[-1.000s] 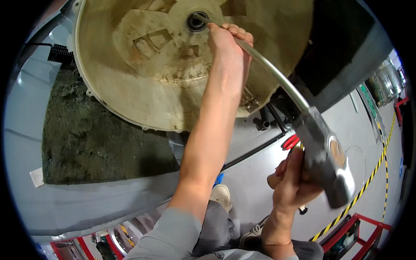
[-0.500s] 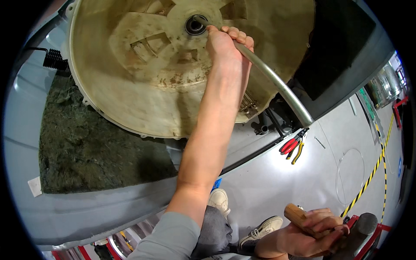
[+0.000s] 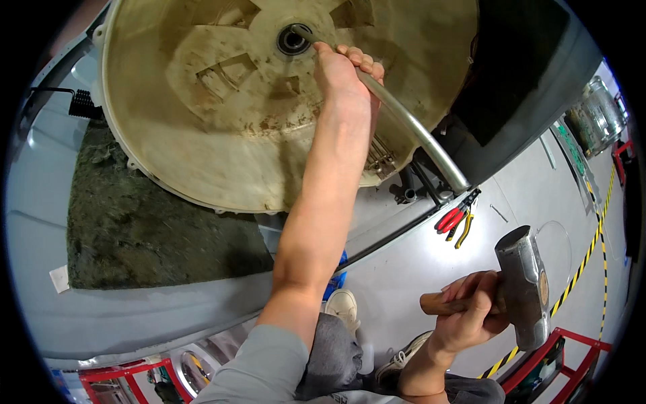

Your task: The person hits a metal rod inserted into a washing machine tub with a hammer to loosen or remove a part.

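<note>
A long, slightly bent metal bar [image 3: 420, 138] slants across the large, stained cream plastic tub [image 3: 182, 151]. My left hand [image 3: 344, 73] is wrapped round its upper part. The bar's far tip rests at the dark round bearing [image 3: 287, 46] in the middle of the tub; the exact contact is too small to tell. Its near end sticks out past the tub rim, lower right. In my right hand [image 3: 465, 322] is a short-handled sledgehammer [image 3: 523, 286], gripped by its wooden handle. The heavy steel head is raised to the right of my fingers, below the bar's near end and apart from it.
Red-handled pliers [image 3: 452, 219] and yellow-handled pliers [image 3: 464, 232] lie on the floor beside the machine's grey panel. A bolt [image 3: 498, 213] lies near them. Dark felt matting [image 3: 155, 229] lines the cabinet. A red-framed cart [image 3: 572, 337] stands at lower right.
The sledgehammer has come up from the lower right, its head now turned into full view. My left hand still holds the bar at the bearing; the view has shifted slightly.
</note>
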`<move>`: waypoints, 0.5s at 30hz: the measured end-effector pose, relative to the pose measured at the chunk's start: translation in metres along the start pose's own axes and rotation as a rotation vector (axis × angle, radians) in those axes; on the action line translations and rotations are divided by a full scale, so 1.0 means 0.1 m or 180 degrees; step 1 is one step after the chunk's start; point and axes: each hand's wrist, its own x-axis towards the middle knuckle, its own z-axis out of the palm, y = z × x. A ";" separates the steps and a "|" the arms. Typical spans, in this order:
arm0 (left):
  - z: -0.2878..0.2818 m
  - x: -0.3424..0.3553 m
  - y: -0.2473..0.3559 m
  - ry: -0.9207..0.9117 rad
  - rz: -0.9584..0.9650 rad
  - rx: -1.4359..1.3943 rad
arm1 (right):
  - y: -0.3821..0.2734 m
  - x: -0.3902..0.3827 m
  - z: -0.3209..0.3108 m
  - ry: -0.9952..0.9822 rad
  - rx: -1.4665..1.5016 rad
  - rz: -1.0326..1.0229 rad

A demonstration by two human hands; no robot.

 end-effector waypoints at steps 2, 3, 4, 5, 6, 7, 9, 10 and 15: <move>-0.03 -0.01 -0.03 0.0023 0.0047 0.0179 | 0.01 0.05 -0.04 0.0009 0.0022 0.0055; -0.07 -0.01 -0.06 0.0043 0.0093 0.0264 | 0.04 0.07 -0.10 -0.0092 -0.0031 -0.0033; -0.09 -0.03 -0.08 0.0052 0.0138 0.0353 | 0.05 0.09 -0.12 -0.0072 -0.0025 -0.0044; -0.10 -0.04 -0.10 0.0019 0.0090 0.0427 | 0.05 0.10 -0.13 -0.0054 -0.0019 -0.0055; -0.11 -0.05 -0.12 0.0005 0.0061 0.0469 | 0.06 0.12 -0.13 -0.0037 -0.0013 -0.0066; -0.12 -0.06 -0.14 0.0013 0.0046 0.0514 | 0.07 0.13 -0.12 0.0052 -0.0008 -0.0065; -0.15 -0.06 -0.16 0.0063 0.0012 0.0542 | 0.10 0.14 -0.15 0.0035 0.0031 0.0052; -0.17 -0.05 -0.17 0.0090 -0.0013 0.0520 | 0.12 0.15 -0.16 0.0033 0.0052 0.0096; -0.26 -0.03 -0.19 0.0066 -0.0074 0.0596 | 0.12 0.16 -0.14 0.0133 0.0161 0.0089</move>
